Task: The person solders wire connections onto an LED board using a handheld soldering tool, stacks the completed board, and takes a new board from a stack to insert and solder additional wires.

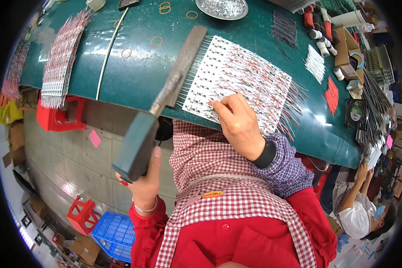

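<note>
1. Panel point(204, 73) lay on the tabletop point(134, 80), right half under tangled wires point(259, 76), left edge just beside the bar point(193, 42).
2. Right hand point(241, 125) at its near side: fingers curled, thumb out over the panel. Couldn't tell if that grip had hold of anything.
3. Left hand point(145, 185): grip wrapped round the tool point(136, 143), fingers partly hidden.
4. Risks, my read: pulling one wire could drag neighbours; a tool slip could knock the panel; sleeve point(285, 163) near wires could snag.
</note>
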`<state>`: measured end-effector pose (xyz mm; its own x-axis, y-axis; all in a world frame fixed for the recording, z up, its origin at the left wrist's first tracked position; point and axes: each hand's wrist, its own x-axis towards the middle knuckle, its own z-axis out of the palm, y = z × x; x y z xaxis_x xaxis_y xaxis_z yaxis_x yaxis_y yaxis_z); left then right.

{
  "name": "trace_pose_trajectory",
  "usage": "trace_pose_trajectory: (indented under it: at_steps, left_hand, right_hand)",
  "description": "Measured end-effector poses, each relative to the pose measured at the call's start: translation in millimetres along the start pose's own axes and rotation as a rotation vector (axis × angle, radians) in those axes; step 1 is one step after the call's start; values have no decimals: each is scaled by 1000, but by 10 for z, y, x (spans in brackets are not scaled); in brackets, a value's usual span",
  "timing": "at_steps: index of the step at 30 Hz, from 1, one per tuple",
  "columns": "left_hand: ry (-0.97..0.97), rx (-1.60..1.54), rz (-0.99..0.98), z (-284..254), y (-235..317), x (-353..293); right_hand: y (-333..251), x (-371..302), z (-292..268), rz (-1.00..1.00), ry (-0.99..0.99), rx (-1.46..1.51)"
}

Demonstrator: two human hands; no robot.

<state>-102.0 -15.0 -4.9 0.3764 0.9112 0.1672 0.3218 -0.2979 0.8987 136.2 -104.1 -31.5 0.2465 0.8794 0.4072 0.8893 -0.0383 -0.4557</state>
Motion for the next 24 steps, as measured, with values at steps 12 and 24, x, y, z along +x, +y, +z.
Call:
trace_pose_trajectory:
  at_steps: [12, 24]
  left_hand:
    - [-86, -329, -9, 1006, 363, 1566]
    - [17, -767, -132, 524, 122, 637]
  right_hand:
    - [1, 3, -22, 28, 17, 33]
    - [23, -52, -216, 58, -58, 103]
